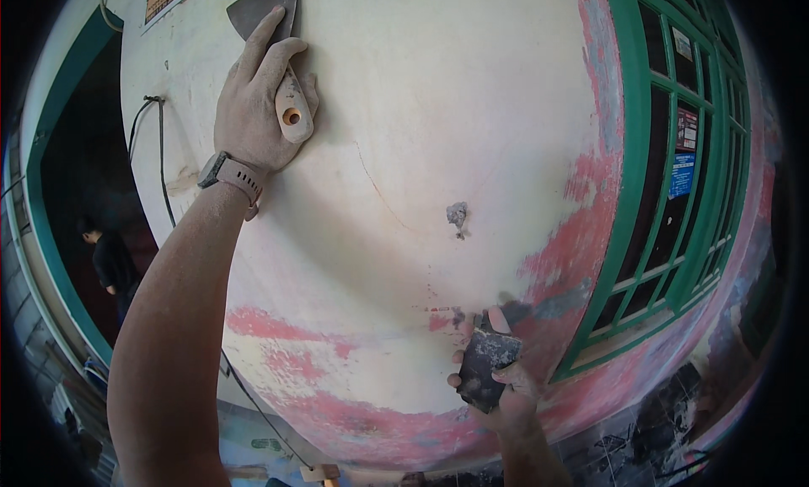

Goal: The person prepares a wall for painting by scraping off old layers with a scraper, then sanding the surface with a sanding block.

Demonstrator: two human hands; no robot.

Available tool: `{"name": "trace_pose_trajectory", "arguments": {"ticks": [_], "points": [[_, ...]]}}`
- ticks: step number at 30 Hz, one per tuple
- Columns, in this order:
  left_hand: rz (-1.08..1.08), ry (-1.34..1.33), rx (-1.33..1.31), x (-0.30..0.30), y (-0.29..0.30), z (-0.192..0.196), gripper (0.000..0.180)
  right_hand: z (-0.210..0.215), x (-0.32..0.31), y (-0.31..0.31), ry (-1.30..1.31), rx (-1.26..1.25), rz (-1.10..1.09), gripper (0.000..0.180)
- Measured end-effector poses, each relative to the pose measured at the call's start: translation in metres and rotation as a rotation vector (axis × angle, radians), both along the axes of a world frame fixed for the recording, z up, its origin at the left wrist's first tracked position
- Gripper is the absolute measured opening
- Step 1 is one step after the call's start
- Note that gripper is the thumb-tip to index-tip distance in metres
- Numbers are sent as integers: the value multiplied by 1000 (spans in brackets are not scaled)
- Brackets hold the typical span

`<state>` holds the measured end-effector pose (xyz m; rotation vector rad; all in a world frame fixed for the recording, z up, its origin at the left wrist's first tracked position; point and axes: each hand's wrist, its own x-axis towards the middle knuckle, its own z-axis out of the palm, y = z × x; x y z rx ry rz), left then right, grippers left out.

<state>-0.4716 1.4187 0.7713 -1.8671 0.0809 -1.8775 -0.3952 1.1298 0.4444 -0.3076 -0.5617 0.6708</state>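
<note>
High on the pale wall (396, 91), my left hand (257, 108) is closed around a putty knife (293, 120). Its wide grey blade points up and lies against or close to the wall; I cannot tell if it touches. A forefinger presses along the blade, and a hole shows in the pale handle's lower end. Dust coats this hand and the wristwatch (232, 173). Lower right, my right hand (514, 394) grips a dark, flat, rectangular piece (489, 365) with pale dusty smears. It is held in front of the wall; its exact kind cannot be made out.
Red and grey patches (573, 243) show through the pale paint, with a rough grey spot (457, 216) mid-wall. A green-framed window (666, 175) stands right. Left are a dark doorway (72, 167), a hanging black cable (162, 158) and a person in dark clothes (114, 259).
</note>
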Motion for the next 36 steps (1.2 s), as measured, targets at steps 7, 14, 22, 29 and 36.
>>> {"name": "trace_pose_trajectory", "arguments": {"ticks": [7,14,22,29,36], "points": [[13,-15,13,-2,-5,-1,33,-4,1,6,-67,-28,-235,76],[-8,-9,10,-2,-2,0,33,5,24,18,-321,-128,-613,39],[17,-11,2,-2,-5,-1,32,49,69,42,-943,-245,-1802,33],[-3,-33,10,0,-3,-2,32,45,86,49,-1093,-185,-1889,41],[1,-26,-14,-2,-3,-2,33,40,70,34,-1232,-387,-1807,34]]}}
